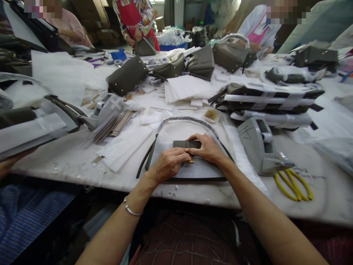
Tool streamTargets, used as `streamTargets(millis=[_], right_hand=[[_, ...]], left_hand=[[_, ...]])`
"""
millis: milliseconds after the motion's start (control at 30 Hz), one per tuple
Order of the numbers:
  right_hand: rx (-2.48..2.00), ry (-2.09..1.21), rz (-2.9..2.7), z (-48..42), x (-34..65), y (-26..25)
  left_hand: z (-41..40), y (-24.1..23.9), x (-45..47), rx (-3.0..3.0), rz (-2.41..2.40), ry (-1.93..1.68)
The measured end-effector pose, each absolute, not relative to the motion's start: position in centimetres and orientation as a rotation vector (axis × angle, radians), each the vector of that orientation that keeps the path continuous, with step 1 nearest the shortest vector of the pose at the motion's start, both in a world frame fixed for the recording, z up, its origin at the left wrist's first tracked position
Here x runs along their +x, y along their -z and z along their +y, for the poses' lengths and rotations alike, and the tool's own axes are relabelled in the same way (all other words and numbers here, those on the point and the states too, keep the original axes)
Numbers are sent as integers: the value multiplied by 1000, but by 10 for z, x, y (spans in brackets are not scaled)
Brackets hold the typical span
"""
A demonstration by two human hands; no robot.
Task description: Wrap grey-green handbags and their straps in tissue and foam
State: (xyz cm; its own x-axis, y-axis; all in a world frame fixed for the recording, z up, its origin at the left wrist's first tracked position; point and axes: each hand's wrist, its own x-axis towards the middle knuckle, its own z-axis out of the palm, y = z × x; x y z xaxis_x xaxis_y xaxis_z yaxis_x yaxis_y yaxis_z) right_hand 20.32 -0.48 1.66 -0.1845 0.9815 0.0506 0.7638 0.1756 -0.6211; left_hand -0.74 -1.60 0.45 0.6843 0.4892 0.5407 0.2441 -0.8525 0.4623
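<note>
A handbag (pixel 201 171) lies flat on the table in front of me, its body covered by a pale sheet. Its handle (pixel 180 119), wrapped in clear film, arches away from me. An olive-green flap tab (pixel 180 144) shows at the middle of the bag. My left hand (pixel 168 163) is closed, its fingertips at the tab's near edge beside a small gold-coloured piece (pixel 191 159). From the other side my right hand (pixel 206 148) grips the tab's right end between thumb and fingers. The fingers partly hide the tab and the gold-coloured piece.
A grey tape dispenser (pixel 255 147) and yellow-handled scissors (pixel 293 186) lie to my right. Behind them is a stack of wrapped bags (pixel 273 101). Another tape dispenser (pixel 109 106) and cardboard strips (pixel 114 125) are at left. Several people work around the table.
</note>
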Motion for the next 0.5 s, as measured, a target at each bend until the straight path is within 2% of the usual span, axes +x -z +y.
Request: streamTargets(millis=[500], right_hand=[[-1638, -603, -2051, -3, 203, -7]], left_hand=[[-45, -22, -16, 2823, 721, -403]])
